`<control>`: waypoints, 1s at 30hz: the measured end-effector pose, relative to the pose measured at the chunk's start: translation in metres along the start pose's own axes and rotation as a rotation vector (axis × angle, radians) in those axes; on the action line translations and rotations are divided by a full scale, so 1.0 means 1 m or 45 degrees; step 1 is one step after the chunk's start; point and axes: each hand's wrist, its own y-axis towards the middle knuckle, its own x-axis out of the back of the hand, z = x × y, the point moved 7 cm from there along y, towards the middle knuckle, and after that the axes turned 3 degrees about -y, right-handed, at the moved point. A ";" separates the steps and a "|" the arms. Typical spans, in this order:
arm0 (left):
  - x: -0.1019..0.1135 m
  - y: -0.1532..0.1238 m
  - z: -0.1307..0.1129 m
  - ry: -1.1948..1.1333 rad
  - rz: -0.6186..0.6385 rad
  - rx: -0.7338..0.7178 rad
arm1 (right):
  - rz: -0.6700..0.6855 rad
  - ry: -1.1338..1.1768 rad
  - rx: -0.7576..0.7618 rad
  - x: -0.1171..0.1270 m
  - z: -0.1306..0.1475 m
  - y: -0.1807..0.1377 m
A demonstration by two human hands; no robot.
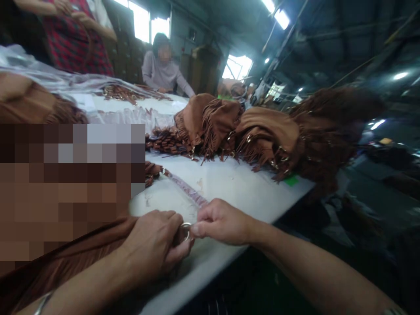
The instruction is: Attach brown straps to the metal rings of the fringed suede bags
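Observation:
My left hand [154, 245] is closed on the corner of a brown suede bag [75, 258] lying at the near edge of the white table [249, 188], pinching a small metal ring [186, 230] there. My right hand [223, 223] meets it from the right, fingers pinched on the end of a plastic-wrapped brown strap [188, 190] right at that ring. The strap runs away from me across the tabletop.
A heap of brown fringed bags [262, 131] lies across the middle of the table, with loose straps [169, 144] beside it. Clear plastic wrap [42, 74] is at far left. A seated person [162, 65] and a standing person in red plaid [75, 35] are at the far side.

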 end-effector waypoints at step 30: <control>0.016 -0.009 0.004 0.181 0.056 -0.164 | 0.719 0.360 0.056 -0.005 -0.023 0.037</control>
